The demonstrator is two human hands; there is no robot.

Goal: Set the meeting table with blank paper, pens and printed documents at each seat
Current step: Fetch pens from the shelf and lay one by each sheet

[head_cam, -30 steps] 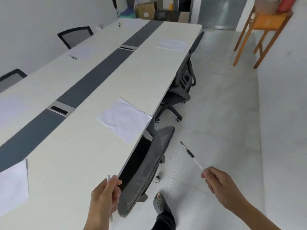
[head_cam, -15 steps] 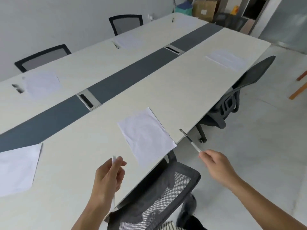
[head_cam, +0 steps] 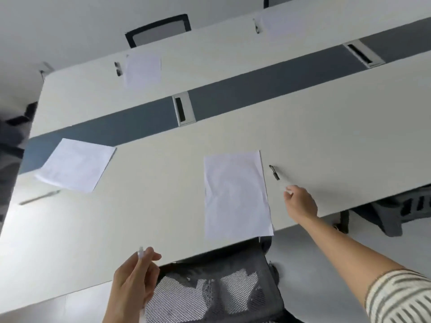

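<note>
- On the near half of the long table (head_cam: 144,206), straight ahead of the mesh chair back (head_cam: 217,292): one blank sheet (head_cam: 235,194), lying flat, its near edge reaching the table edge.
- Just right of that sheet: pen (head_cam: 277,177), white barrel with a dark cap end pointing away from the wearer. Right hand (head_cam: 300,202) has its fingertips pinched on the near end of the barrel. Whether the pen touches the tabletop cannot be told.
- Lower centre, over the table edge: left hand (head_cam: 133,278), fingers closed on a second pen (head_cam: 140,251); only its white tip shows above the fingers.
- Left on the near half: second blank sheet (head_cam: 74,165), turned at an angle, one corner overlapping the dark centre strip (head_cam: 268,89).
- Near that sheet, toward the table's left edge: a blurred third pen (head_cam: 39,198) lying on the surface.
- Centre strip: two metal cable boxes, one in the middle (head_cam: 183,110), one at right (head_cam: 363,53).
- Far half of the table: two more sheets, one left of centre (head_cam: 142,69), one at upper right (head_cam: 282,25), each with a small dark object beside its left edge, too blurred to identify.
- Behind the far edge: a black-framed chair back (head_cam: 158,29).
- Right of the near edge: another dark chair (head_cam: 403,208), partly under the table.
- Lower right corner: striped sleeve (head_cam: 401,297) on the right arm.
</note>
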